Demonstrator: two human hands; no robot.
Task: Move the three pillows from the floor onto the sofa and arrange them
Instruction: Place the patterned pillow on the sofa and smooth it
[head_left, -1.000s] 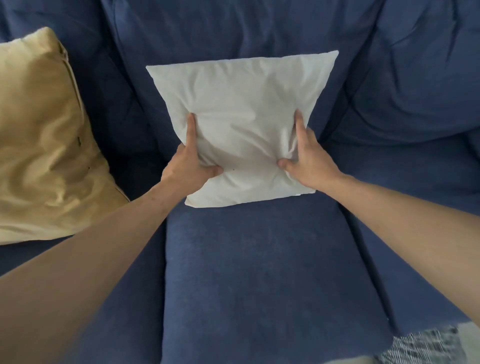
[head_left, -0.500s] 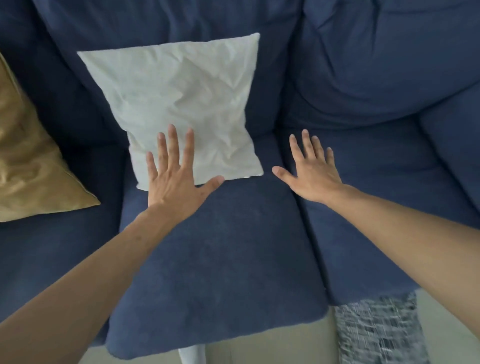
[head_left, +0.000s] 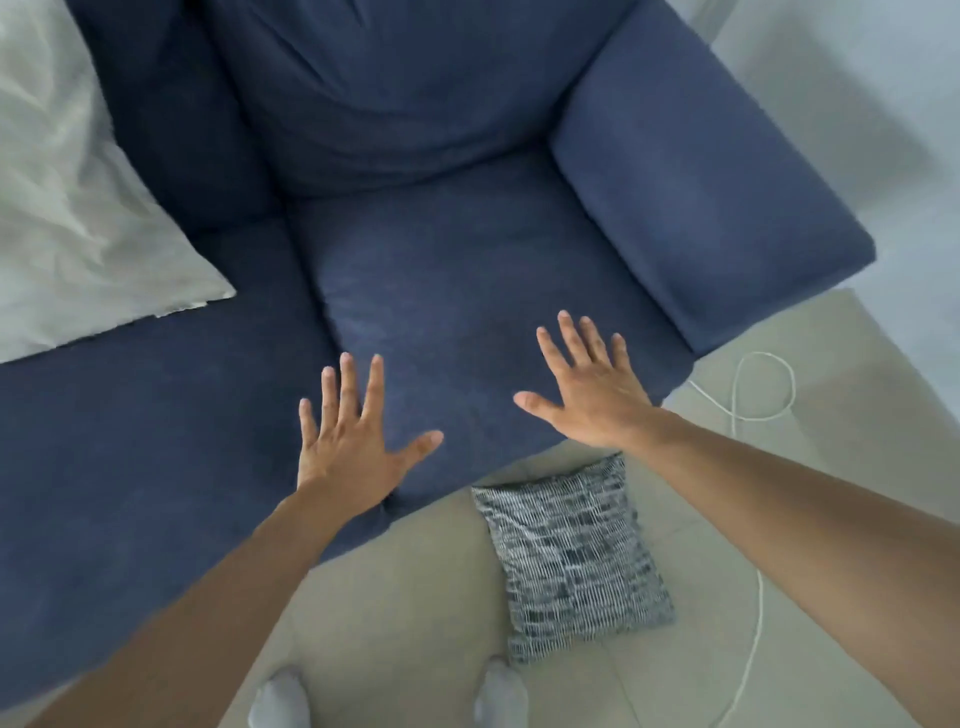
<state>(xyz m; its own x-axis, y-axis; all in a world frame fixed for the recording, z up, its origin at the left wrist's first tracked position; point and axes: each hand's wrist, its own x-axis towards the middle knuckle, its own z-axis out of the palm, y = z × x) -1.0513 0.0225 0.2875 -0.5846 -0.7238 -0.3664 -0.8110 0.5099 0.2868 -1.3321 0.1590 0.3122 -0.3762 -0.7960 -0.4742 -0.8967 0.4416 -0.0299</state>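
A white pillow (head_left: 78, 208) leans against the back of the blue sofa (head_left: 467, 270) at the far left, partly cut off by the frame edge. On the floor by the sofa's front edge lies a black-and-white patterned pillow (head_left: 571, 561). My left hand (head_left: 353, 441) hovers open over the front of the seat cushion, fingers spread, holding nothing. My right hand (head_left: 587, 384) is open too, above the right seat cushion near its front edge. The patterned pillow lies below and between my two forearms. The yellow pillow is out of view.
The sofa's right armrest (head_left: 701, 208) stands to the right of my right hand. A white cable (head_left: 753, 395) loops over the beige tiled floor (head_left: 405, 623) past the armrest and trails toward me. My two white-socked feet (head_left: 384, 699) show at the bottom.
Both hands let go of the white pillow and drew back, open. The view swung right and down, so the white pillow slid left, the yellow one left the frame, and the patterned pillow came into view.
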